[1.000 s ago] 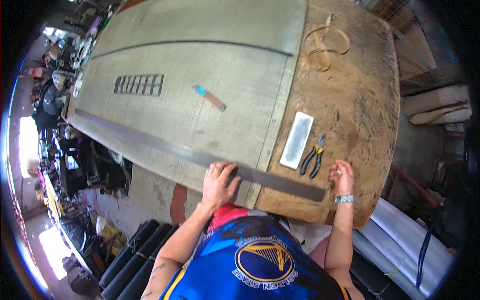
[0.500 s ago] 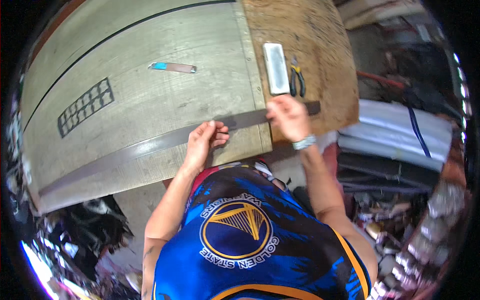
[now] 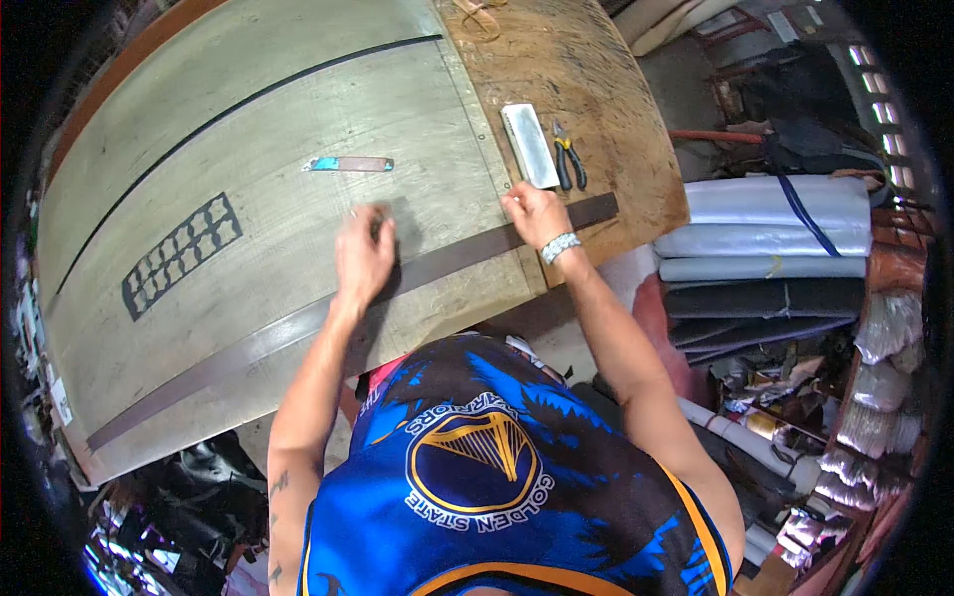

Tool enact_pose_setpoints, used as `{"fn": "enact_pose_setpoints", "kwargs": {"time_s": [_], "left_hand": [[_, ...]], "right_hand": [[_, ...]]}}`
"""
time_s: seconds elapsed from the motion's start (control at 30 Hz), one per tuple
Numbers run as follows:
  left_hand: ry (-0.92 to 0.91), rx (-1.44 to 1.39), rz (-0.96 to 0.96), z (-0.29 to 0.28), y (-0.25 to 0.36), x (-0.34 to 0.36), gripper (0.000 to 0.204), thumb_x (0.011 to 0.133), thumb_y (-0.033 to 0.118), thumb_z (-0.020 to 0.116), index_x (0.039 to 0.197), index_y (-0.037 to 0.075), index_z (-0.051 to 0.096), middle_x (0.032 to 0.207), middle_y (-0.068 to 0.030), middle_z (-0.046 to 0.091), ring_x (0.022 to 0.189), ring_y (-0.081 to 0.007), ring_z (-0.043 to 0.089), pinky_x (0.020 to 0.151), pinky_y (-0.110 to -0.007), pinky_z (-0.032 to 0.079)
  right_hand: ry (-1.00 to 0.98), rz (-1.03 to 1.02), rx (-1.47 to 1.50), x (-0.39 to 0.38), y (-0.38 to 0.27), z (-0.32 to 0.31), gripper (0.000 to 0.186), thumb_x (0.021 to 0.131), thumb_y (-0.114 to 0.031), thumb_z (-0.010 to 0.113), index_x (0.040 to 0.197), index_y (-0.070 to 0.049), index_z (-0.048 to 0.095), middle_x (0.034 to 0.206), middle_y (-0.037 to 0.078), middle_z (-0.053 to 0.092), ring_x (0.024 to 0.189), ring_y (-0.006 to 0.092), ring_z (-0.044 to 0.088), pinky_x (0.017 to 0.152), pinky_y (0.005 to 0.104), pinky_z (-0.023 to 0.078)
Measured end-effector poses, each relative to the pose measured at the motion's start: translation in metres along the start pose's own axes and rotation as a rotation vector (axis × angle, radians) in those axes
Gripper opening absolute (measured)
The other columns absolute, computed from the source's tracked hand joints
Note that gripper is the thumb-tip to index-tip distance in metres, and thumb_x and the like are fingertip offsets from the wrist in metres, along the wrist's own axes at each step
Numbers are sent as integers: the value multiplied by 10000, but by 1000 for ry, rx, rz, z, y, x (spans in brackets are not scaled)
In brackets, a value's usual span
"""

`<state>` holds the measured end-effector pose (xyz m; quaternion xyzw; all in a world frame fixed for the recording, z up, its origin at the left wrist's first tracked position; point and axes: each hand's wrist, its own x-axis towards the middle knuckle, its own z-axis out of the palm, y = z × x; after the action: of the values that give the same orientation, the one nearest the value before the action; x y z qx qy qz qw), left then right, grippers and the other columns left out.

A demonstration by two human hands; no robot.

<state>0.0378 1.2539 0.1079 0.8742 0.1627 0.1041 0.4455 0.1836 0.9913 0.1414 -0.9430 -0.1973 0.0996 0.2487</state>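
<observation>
A long dark brown strip (image 3: 447, 261), like leather or belt material, lies along the table's near edge. My right hand (image 3: 539, 216) is over its right part, fingertips pinched together beside the whetstone's near end. Whatever they hold, if anything, is too small to make out. My left hand (image 3: 364, 256) is above the table beyond the strip, smeared by motion, thumb apart from loosely bent fingers and nothing visible in it. Just past its fingertips lies a slim flat tool (image 3: 350, 164), teal at one end and brown along the rest. A pale whetstone (image 3: 530, 145) rests on the wooden board.
Black-and-yellow pliers (image 3: 567, 159) lie right of the whetstone. A dark perforated sheet (image 3: 182, 255) and a thin black strip (image 3: 248, 103) are on the metal-topped table (image 3: 288, 214). Rolled silvery and black sheets (image 3: 765, 223) are stacked right of the table, beside plastic-wrapped bundles (image 3: 879, 372).
My left hand has moved off the strip, left toward the slim tool. My right hand stays near the strip's right end, its fingers now pinched. The view has shifted slightly.
</observation>
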Motion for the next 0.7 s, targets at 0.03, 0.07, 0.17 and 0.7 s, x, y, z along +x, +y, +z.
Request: {"fn": "enact_pose_setpoints", "kwargs": {"time_s": [0.03, 0.07, 0.17, 0.7], "left_hand": [[136, 197, 40, -3, -7, 21, 390, 925, 241, 669, 1219, -6, 603, 1212, -230, 627, 1092, -388, 598, 932, -475, 478], [276, 395, 80, -3, -14, 38, 475, 930, 281, 659, 1302, -3, 575, 1332, -269, 571, 1229, -427, 540, 1027, -492, 435], [160, 577, 68, 2, -27, 72, 628, 946, 384, 630, 1437, 23, 480, 1521, -269, 393, 1424, -412, 353, 1177, -503, 277], [-132, 501, 318, 76, 15, 51, 768, 944, 411, 623, 1493, -53, 353, 1591, -239, 301, 1510, -390, 213, 1225, -510, 189]], "right_hand": [[-9, -5, -34, 8, 10, 3, 251, 920, -295, 663, 957, -49, 697, 866, 207, 714, 834, 395, 694, 726, 469, 549], [-18, -13, -66, 16, 13, 4, 262, 920, -298, 662, 958, -41, 694, 875, 215, 713, 850, 404, 691, 743, 480, 546], [-67, -11, -47, 37, 10, 15, 260, 921, -301, 654, 986, -52, 691, 906, 212, 717, 887, 405, 686, 784, 491, 540], [145, 86, -158, 92, 73, 5, 565, 844, -336, 753, 1236, 31, 579, 1184, 270, 581, 1120, 443, 543, 971, 490, 453]]}}
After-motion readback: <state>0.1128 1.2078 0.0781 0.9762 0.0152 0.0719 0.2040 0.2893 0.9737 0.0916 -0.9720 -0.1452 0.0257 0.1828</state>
